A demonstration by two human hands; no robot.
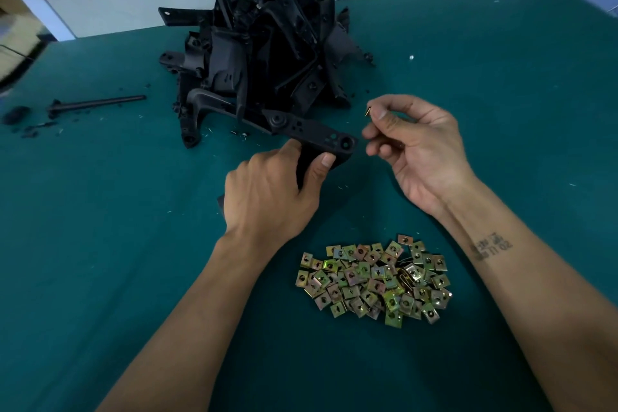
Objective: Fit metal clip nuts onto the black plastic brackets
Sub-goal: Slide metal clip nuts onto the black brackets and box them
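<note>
My left hand (271, 191) grips a black plastic bracket (314, 135) by its lower part, with the flat holed end pointing right. My right hand (414, 144) pinches one metal clip nut (368, 110) between thumb and forefinger, edge-on, a short way right of and above the bracket's end. The nut and the bracket are apart. A heap of several yellow-zinc clip nuts (374, 281) lies on the green table mat (100, 244) near me, between my forearms.
A tall pile of black brackets (264, 43) stands behind the hands at the table's middle. A black rod (97, 102) and small black scraps (16, 114) lie at the far left. A white wall runs along the table's back edge.
</note>
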